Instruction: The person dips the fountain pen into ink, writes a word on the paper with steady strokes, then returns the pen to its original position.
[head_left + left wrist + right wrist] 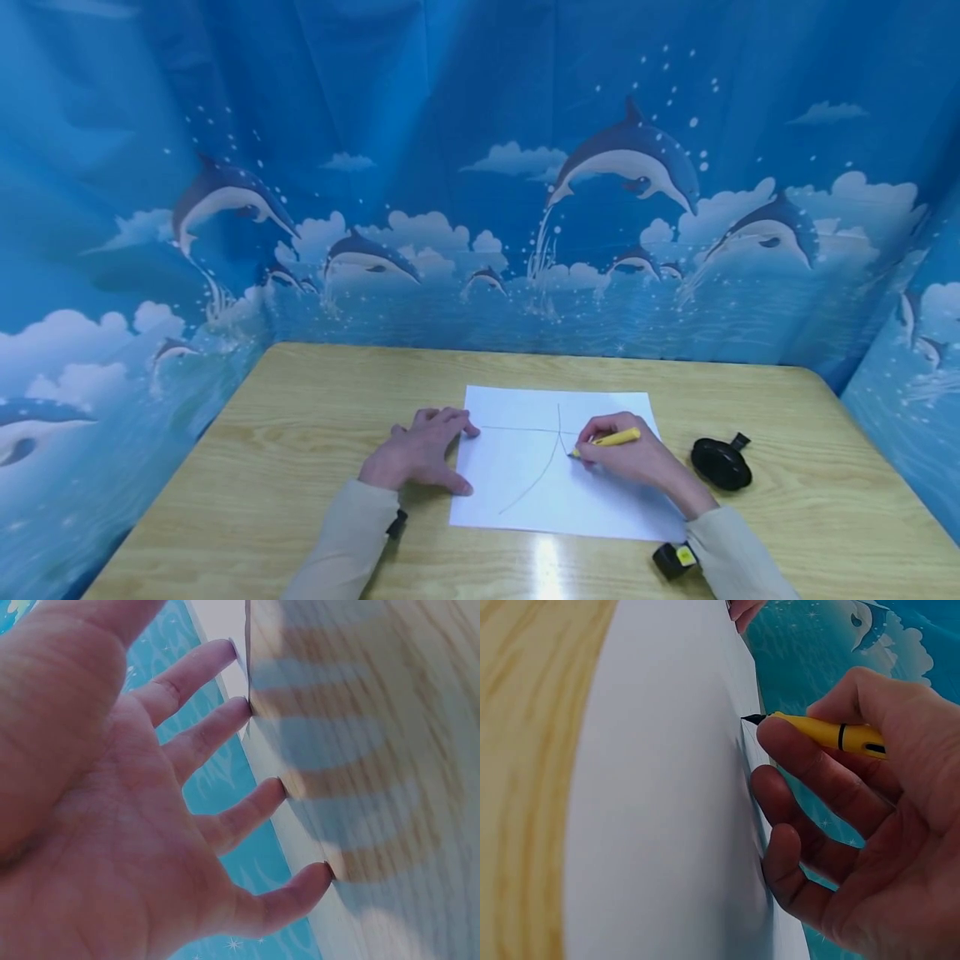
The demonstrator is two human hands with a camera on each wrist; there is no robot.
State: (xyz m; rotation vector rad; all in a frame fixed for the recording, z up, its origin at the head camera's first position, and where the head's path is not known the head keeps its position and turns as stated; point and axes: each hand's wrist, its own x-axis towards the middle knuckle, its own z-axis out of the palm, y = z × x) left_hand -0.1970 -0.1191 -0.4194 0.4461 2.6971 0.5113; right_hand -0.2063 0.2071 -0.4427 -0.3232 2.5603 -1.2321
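Note:
A white sheet of paper (517,483) lies on the wooden table, with a few thin dark lines drawn on it: a long horizontal one, a short vertical one and strokes that slant down from their crossing. My right hand (626,454) pinches a yellow fountain pen (821,732) between thumb and fingers. In the right wrist view the pen's dark nib (753,718) meets the paper. My left hand (422,450) has its fingers spread at the paper's left edge; in the left wrist view its fingertips (270,787) touch the table and the sheet's edge.
On the table (300,450) right of the paper lies a small black pan-shaped object (722,463). A black device with a yellow mark (675,560) is by the right wrist. A blue dolphin-print curtain (420,167) hangs behind the table's back edge.

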